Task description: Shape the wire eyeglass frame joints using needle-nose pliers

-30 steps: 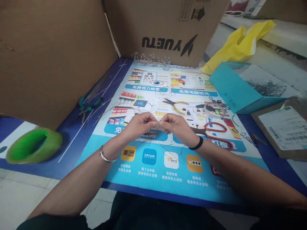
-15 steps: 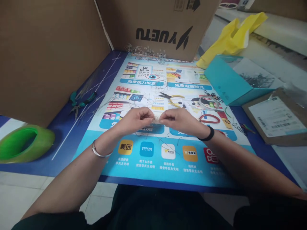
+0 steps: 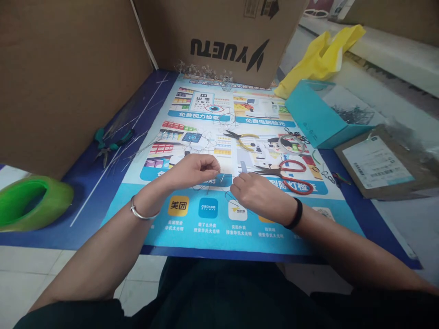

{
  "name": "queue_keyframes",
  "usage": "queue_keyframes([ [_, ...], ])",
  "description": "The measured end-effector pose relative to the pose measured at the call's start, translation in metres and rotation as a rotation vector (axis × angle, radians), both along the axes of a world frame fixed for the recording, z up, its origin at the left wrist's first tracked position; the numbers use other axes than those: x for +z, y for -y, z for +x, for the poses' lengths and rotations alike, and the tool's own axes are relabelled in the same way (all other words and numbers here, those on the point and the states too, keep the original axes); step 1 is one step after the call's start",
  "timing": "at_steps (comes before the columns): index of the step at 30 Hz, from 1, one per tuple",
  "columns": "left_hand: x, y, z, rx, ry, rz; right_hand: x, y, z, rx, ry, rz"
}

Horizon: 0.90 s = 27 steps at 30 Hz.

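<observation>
My left hand (image 3: 195,171) hovers over the poster with thumb and forefinger pinched together. A short pale piece of thin wire (image 3: 222,176) sticks out from its fingertips. To its right, my right hand (image 3: 255,192) is closed, back up, its fingertips curled under; whatever they hold is hidden. Dark thin strands (image 3: 236,201) lie by or below those fingers. Just beyond my right hand are red-handled scissors (image 3: 291,176). Yellow-handled pliers (image 3: 243,139) rest farther back, near loops of fine wire (image 3: 202,141).
Teal-handled pliers (image 3: 111,144) and loose wires lie left, behind a green tape roll (image 3: 51,205). Cardboard (image 3: 219,27) stands at the back, with small clear pieces (image 3: 202,71) before it. A teal box (image 3: 315,119), brown parcel (image 3: 380,160) and yellow bag (image 3: 318,59) sit right.
My right hand has moved down toward me and turned back-up, apart from my left hand. The red-handled scissors show more fully. My left hand keeps its pinch. The view has shifted slightly.
</observation>
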<state>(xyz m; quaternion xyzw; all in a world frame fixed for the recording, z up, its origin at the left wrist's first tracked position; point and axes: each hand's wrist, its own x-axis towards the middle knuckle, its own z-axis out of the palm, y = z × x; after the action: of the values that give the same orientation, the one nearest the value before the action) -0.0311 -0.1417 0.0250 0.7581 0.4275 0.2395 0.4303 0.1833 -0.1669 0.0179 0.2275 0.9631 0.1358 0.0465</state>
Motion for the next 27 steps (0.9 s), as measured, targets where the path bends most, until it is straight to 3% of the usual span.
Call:
queue_keyframes([
  [6,-0.001,-0.002,-0.002,-0.021,-0.011,-0.01,-0.005,-0.014,0.022,-0.092,-0.112,0.062],
  [13,-0.007,0.007,0.011,-0.146,-0.123,-0.034,0.011,-0.022,0.043,-0.353,-0.181,0.078],
  [17,-0.016,0.02,0.031,-0.197,-0.199,0.04,0.009,-0.027,0.047,-0.5,-0.216,0.091],
  [22,-0.023,0.028,0.045,-0.264,-0.223,0.185,0.001,-0.036,0.051,-0.583,-0.343,0.045],
  [24,-0.022,0.029,0.045,-0.198,-0.187,0.199,-0.001,-0.037,0.049,-0.56,-0.463,-0.031],
  [27,-0.019,0.026,0.043,0.09,-0.052,0.105,-0.003,-0.033,0.042,-0.507,-0.662,-0.199],
])
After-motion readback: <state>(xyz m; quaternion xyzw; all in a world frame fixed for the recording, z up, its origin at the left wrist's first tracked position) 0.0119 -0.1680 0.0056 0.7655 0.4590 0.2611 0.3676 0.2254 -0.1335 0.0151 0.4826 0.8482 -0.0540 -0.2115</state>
